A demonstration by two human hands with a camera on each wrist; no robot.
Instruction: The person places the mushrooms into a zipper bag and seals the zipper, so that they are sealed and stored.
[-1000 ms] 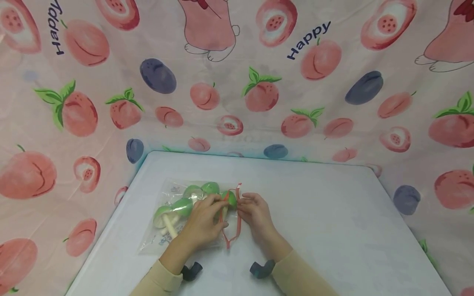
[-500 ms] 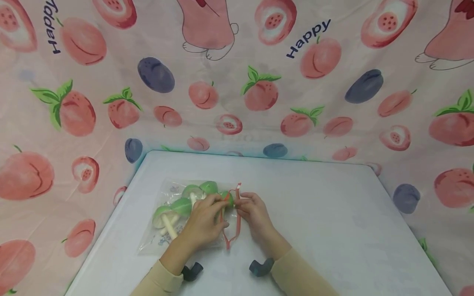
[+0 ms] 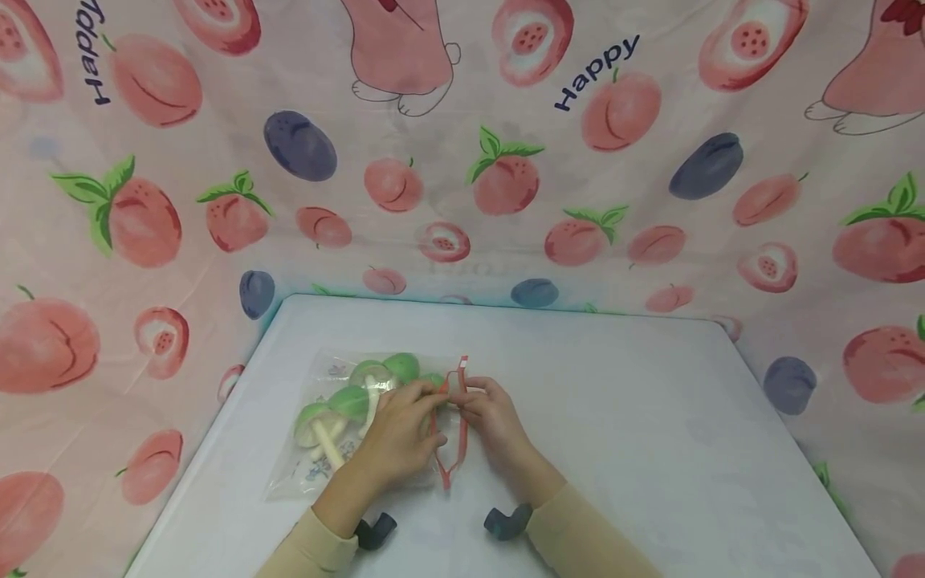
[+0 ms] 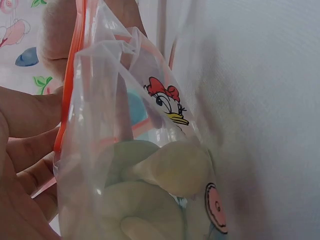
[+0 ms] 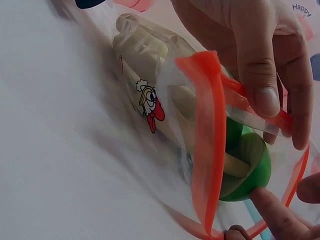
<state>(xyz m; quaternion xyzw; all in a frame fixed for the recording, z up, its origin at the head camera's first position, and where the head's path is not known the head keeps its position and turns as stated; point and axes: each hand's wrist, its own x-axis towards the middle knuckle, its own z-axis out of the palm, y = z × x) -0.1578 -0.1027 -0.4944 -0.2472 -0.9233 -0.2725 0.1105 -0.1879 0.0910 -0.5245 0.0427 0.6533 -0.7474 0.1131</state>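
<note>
A clear zip bag with red-orange zip edges lies on the white table, its mouth spread toward the right. Several toy mushrooms with green caps and cream stems are inside. My left hand grips the upper zip edge between thumb and fingers, holding the mouth apart. At the mouth, one mushroom lies with its cap outward and its stem pointing inward. A fingertip of my right hand presses that cap, and the thumb stands apart from it. Cartoon ducks are printed on the bag.
The white table extends right of the hands. Behind and at both sides hangs a pink fruit-print cloth. Black curved pieces stick out at both wrists.
The mushroom at the mouth has slid left, deeper into the bag, with my right fingers following it past the zip edge. The left hand keeps its grip with little movement.
</note>
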